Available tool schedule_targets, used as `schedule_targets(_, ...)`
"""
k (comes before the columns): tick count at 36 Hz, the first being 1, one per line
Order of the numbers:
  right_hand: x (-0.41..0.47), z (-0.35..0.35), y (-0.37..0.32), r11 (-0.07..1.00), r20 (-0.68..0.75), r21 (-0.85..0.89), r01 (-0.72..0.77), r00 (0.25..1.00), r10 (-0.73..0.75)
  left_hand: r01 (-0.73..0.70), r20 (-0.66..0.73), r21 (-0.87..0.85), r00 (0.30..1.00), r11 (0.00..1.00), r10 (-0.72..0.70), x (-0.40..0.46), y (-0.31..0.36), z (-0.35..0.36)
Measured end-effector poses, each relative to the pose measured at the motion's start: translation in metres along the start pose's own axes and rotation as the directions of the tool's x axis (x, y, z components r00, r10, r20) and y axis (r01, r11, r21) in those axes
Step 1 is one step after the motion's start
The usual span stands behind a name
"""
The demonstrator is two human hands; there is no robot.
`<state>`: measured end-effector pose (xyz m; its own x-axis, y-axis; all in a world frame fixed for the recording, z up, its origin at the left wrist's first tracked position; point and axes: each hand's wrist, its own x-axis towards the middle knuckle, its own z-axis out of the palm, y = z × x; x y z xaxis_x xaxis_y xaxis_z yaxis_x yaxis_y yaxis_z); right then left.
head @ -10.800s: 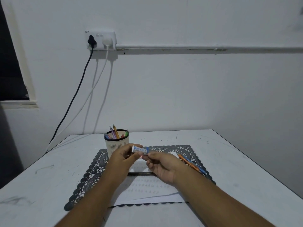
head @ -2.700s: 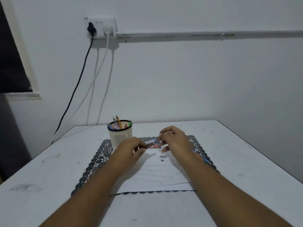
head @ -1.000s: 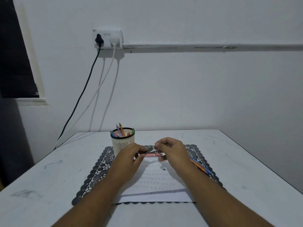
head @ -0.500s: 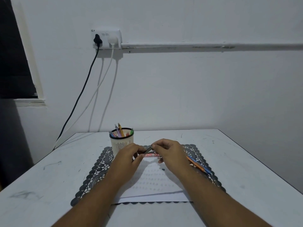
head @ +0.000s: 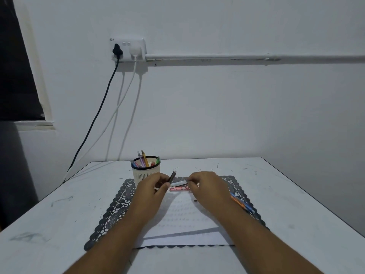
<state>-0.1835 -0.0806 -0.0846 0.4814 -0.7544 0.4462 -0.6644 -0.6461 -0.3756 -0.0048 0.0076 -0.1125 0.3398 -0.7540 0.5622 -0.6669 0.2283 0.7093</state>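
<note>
Dark plastic or maybe wood, hard to tell at this size, but the pencil (head: 173,176) poking up out of the person's left hand (head: 152,186) looks like a skinny, stiff, featherweight stick. The left fingers are curled round its lower end and the top leans away toward the far edge of the counter (head: 286,194). The right hand (head: 207,186) is pinching one end of a little white piece (head: 178,183), possibly a lead tube or an eraser stick. Its other end points at the left hand and sits just beside the pencil, though it's not clear whether the two actually touch.

Both hands hover over the far end of the paper (head: 187,224), which lies on a lacy mat (head: 110,212) in the middle of the counter. A small red box (head: 179,189) lies flat on the paper right under them.

Handling guess: neither thing weighs anything, so a fingertip pinch is plenty. The white piece looks smooth and short, so it could slip or roll, and it's probably best held near the end away from the pencil, leaving the working end free. If it holds leads, they'd snap easily. The pencil wants a grip low on the barrel.

Also around: a cup (head: 146,174) of pens at the mat's far left corner, and loose pens (head: 242,203) along its right edge.
</note>
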Motion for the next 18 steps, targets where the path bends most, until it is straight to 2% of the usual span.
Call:
schedule_targets(3,-0.001,0.0,0.01,0.995,0.15,-0.018,-0.096,0.984,0.098,0.045,-0.028,-0.071,0.998,0.996,-0.047,0.0,0.002,0.0)
schedule_targets(6,-0.003,0.01,0.02,0.977,0.278,0.056,-0.208,0.943,0.185,0.065,-0.06,-0.118,0.996,0.991,-0.072,0.0,0.005,-0.001)
schedule_targets(8,0.001,0.014,0.023,0.98,0.316,0.041,-0.196,0.933,0.174,0.076,-0.064,-0.135,0.994,0.988,-0.086,0.0,0.003,-0.001)
schedule_targets(12,0.009,0.02,0.027,0.986,0.348,0.036,-0.161,0.927,0.139,0.096,-0.037,-0.122,0.994,0.988,-0.102,0.001,-0.002,-0.003)
schedule_targets(18,0.01,0.026,0.034,0.985,0.319,0.041,-0.166,0.937,0.145,0.01,-0.035,0.033,0.999,0.999,-0.009,-0.002,0.007,-0.004)
